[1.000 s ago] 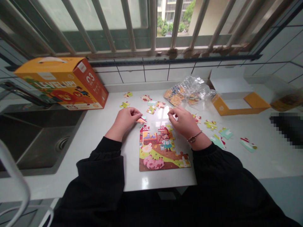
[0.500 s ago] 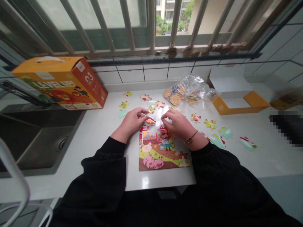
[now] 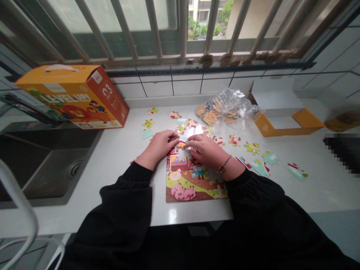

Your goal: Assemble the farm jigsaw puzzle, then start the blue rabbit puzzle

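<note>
At far left, a white curved tube [image 3: 32, 217] rises in front of a dark sink [image 3: 45, 167] with a round drain. In the upper left, an orange carton [image 3: 70, 97] lettered "LEVEL UP!" stands upright on the white counter [image 3: 112, 180], its back toward the tiled wall. To its right, a few loose puzzle pieces [image 3: 146, 134] lie beyond the left hand.

Near the center, the left hand [image 3: 161, 147], in a black sleeve, is curled, its thumb and fingertips pinching the left side of a red-and-orange roof piece [image 3: 182, 144]. This piece is at the top edge of a partly assembled farm puzzle [image 3: 184, 183], which lies flat in the lower center and shows a pink pig, a white hen and a figure.

The right hand [image 3: 206, 152], with a bracelet [image 3: 224, 165] at its wrist, reaches in over the puzzle's upper right. Its fingers are bent, the tips at the roof piece's right side; whether they grip it, I cannot tell.

Behind it, right of center, sits a clear plastic bag [image 3: 225, 108] of more pieces. Farther right are scattered pieces [image 3: 251, 147] and an open orange-and-white box [image 3: 287, 129].
</note>
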A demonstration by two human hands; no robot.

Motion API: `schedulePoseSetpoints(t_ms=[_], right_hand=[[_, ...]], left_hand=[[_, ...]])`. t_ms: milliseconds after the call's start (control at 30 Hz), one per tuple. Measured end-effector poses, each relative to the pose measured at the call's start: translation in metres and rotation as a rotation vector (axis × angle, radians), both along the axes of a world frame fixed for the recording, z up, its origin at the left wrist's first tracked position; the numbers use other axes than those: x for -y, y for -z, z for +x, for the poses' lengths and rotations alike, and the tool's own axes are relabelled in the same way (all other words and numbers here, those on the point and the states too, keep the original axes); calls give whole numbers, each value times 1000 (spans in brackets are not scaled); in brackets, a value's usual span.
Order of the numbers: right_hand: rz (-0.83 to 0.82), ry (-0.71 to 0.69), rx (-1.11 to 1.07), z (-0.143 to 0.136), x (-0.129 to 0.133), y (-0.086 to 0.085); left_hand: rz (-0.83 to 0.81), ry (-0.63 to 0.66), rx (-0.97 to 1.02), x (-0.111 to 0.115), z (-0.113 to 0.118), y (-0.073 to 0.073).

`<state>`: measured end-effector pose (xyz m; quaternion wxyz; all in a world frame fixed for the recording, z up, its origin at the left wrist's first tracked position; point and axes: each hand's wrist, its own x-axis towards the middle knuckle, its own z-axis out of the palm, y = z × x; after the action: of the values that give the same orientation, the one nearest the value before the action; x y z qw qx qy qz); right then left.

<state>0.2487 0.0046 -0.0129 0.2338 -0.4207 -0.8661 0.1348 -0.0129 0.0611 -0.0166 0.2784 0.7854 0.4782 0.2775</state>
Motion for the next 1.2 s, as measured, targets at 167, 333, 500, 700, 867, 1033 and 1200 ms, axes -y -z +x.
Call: schedulePoseSetpoints(t_ms=[167,333,500,700,867,1033,1200], right_hand=[[7,-5,33,0,1,1],[20,-12,37,0,1,1],[24,-20,61,-1,1,1],[12,-52,41,-2,2,-2],[6,-58,34,-1,0,-1],[9,-59,19,0,0,-1],[16,-58,8,0,0,0]], left_hand=[[35,12,-48,0,-1,-2],[86,38,-123,0,-3,-7],[135,107,-232,1,-6,-10],[154,150,-233,2,-8,-11],[181,163,-234,0,-9,-8],[187,147,-235,-1,-8,-5],[197,136,-234,1,-6,-6]])
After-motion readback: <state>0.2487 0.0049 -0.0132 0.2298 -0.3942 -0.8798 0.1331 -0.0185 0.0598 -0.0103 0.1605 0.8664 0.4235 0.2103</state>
